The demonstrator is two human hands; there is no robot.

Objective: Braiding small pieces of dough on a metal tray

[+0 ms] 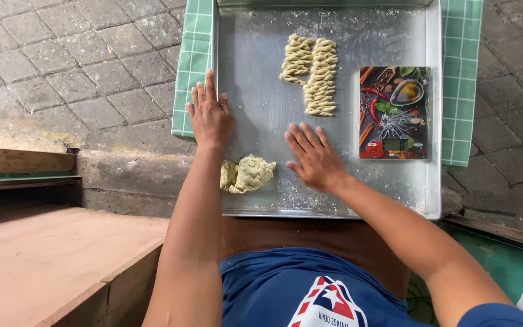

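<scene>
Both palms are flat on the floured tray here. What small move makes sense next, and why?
Probably the right hand keeps rolling on the spot: it lies flat on the floured metal tray, though any dough under it is hidden. The left hand rests at the tray's edge, the dough lump waits nearby, and two rows of twisted pieces lie ahead.

A big metal tray (255, 79) is sitting on a green checked cloth (462, 72), apparently over the paving; twisted dough pieces (313, 72), a dough lump (248, 174) and a kitchen scale (394, 112) are lying on it.
</scene>
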